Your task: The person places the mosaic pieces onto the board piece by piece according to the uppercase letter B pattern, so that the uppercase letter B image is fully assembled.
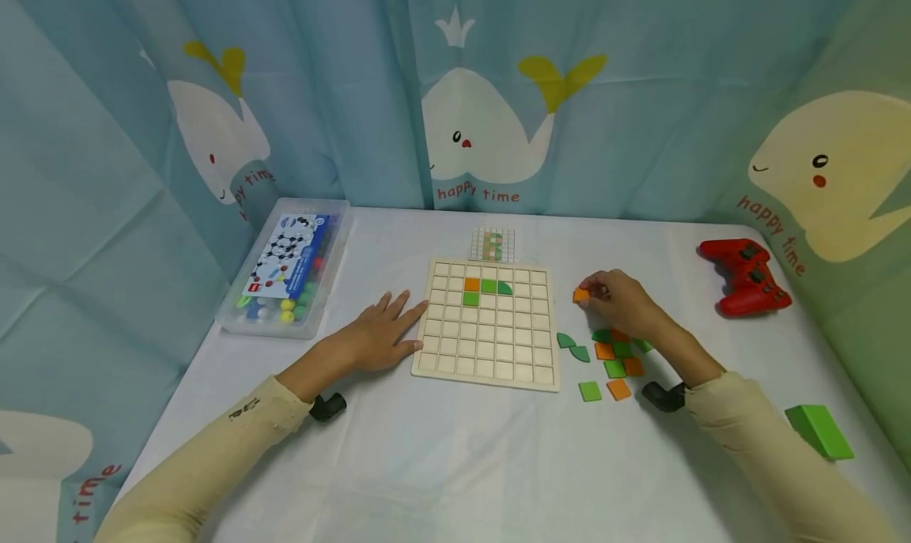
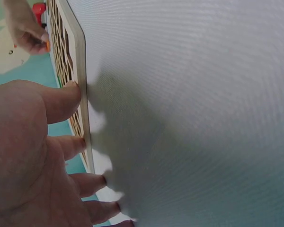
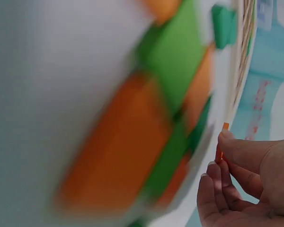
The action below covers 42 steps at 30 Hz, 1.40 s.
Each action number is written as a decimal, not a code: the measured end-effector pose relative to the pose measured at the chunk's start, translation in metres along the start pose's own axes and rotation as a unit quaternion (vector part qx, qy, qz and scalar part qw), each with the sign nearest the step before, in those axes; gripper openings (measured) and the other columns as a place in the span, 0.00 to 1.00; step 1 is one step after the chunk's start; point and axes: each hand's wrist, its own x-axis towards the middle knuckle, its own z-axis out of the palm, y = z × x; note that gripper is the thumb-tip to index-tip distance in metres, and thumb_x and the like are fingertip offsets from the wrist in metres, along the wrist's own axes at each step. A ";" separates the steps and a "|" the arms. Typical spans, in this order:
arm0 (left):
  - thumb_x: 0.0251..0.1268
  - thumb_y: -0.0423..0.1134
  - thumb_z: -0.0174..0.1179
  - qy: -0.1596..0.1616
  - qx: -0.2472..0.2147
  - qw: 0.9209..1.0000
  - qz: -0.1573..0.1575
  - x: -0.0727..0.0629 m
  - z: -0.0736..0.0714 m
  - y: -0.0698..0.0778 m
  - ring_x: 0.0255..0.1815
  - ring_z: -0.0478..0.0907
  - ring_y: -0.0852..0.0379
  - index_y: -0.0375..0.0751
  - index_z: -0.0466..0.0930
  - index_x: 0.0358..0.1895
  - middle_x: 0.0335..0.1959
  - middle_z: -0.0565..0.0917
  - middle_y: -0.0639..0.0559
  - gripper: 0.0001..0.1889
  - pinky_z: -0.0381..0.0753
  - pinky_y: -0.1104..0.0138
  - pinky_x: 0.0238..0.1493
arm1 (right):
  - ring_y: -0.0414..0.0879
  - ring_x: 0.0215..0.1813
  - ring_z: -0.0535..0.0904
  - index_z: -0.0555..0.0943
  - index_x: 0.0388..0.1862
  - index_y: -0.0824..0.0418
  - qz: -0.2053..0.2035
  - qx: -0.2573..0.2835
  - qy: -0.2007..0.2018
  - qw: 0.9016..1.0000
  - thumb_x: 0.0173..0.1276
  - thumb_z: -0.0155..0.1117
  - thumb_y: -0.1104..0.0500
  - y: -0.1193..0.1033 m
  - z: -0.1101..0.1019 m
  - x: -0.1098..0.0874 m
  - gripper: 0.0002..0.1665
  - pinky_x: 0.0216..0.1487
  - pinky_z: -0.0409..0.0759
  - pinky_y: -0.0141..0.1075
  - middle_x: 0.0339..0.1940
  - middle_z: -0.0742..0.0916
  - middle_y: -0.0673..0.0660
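Note:
A pale wooden grid board (image 1: 484,345) lies mid-table, holding an orange square tile (image 1: 472,284), two green square tiles (image 1: 488,286) and a dark green quarter-round tile (image 1: 504,288) in its upper cells. My left hand (image 1: 380,333) rests at the board's left edge, fingers spread, thumb and forefinger touching the rim in the left wrist view. Right of the board, my right hand (image 1: 622,302) pinches an orange square tile (image 3: 219,150) between thumb and fingers, raised off the table. Below that hand lies a loose pile of green and orange tiles (image 1: 615,368).
Behind the board lies a small printed pattern card (image 1: 493,244). A clear plastic box (image 1: 285,266) of coloured pieces stands at the left. On the right are a red game controller (image 1: 746,278) and a green block (image 1: 820,431). A whale-print curtain (image 1: 370,92) borders the table.

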 end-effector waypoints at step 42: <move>0.85 0.58 0.48 -0.002 0.008 1.000 0.005 0.000 -0.002 0.002 0.87 0.38 0.29 0.52 0.44 0.88 0.88 0.43 0.36 0.39 0.47 0.37 0.83 | 0.59 0.54 0.77 0.84 0.57 0.68 -0.059 -0.010 -0.056 0.997 0.78 0.65 0.61 -0.044 -0.001 0.002 0.14 0.59 0.79 0.55 0.51 0.83 0.64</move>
